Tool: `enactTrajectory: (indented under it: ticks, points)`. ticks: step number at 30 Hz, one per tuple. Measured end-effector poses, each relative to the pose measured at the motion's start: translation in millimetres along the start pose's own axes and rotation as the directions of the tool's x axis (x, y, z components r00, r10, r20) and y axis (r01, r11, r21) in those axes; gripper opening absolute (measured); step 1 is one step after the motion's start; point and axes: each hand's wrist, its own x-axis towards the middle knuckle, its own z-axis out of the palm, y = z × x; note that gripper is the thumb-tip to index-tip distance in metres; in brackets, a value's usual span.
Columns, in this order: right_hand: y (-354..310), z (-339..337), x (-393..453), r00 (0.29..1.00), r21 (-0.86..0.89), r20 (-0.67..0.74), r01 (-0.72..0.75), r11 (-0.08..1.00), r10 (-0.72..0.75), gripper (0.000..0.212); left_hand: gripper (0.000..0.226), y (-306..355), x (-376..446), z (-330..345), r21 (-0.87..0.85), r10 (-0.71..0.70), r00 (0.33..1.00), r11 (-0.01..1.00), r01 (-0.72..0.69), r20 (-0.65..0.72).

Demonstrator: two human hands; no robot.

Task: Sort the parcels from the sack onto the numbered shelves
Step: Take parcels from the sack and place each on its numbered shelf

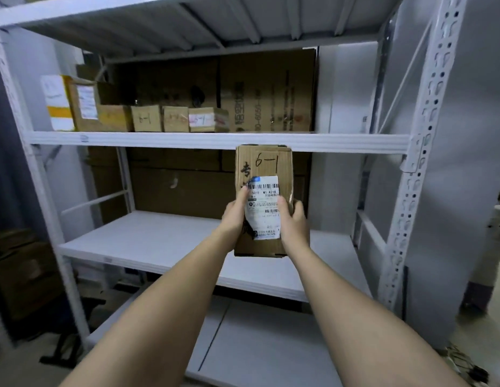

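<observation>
A cardboard parcel is held up in both hands in front of a white metal shelving unit, its top edge level with the front lip of the upper shelf. "6-1" is handwritten near the top of its facing side, and a white shipping label with barcodes covers the lower middle. The left hand grips the parcel's left edge, thumb lying on the label's corner and fingers wrapped behind out of sight. The right hand grips the right edge the same way, thumb pressed on the label, fingers curled round the back.

On the upper shelf stands a row of small boxes, at least 2 of them marked "6-1", with a taller labelled box and a white and yellow carton at the left end. Behind them a large flattened cardboard sheet leans against the back. The middle shelf shows its bare white surface below the parcel, with more brown cardboard standing at its rear
</observation>
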Motion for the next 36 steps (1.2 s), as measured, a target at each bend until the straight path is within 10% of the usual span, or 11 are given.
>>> enactTrajectory:
  ticks: [12, 20, 28, 36]
  points:
    - [-107, 103, 82, 0.969, 0.028, -0.106, 0.226, 0.974, -0.222, 0.042, 0.119, 120, 96, -79, 0.067, 0.226, 0.972, 0.973, -0.222, -0.07]
    - [-149, 139, 171, 0.904, 0.054, -0.14, 0.414, 0.909, -0.403, 0.056, 0.071, 187, 152, -87, 0.12, 0.472, 0.88, 0.872, -0.475, 0.051]
    - [-178, 167, 250, 0.846, 0.018, -0.18, 0.513, 0.858, -0.502, 0.042, 0.124, 215, 261, -96, 0.066, 0.445, 0.895, 0.892, -0.446, 0.039]
    - [-164, 189, 300, 0.856, -0.083, -0.189, 0.474, 0.877, -0.481, 0.046, 0.118, 213, 323, -106, 0.14, 0.423, 0.882, 0.88, -0.454, 0.207]
